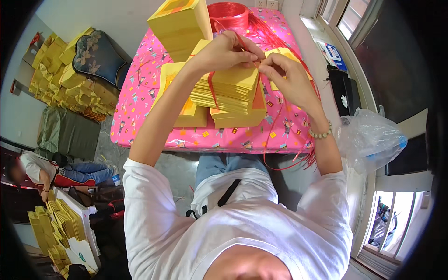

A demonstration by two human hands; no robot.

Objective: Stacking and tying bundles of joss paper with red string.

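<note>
A table [140,93] under a pink patterned cloth carries yellow paper stacks. The nearest stack [231,91] sits near the front edge with red string [211,88] looped round it. A red string spool [228,15] stands at the far end. Above the stack, the left hand [224,51] and right hand [289,77] pinch the string ends, fingertips nearly touching.

A bundle of paper sheets [231,95] is set on the table [140,100], with a taller stack [182,28] behind it to the left. A spool of string [228,16] is placed behind it, and a plastic bag [371,137] hangs right of the table.
</note>
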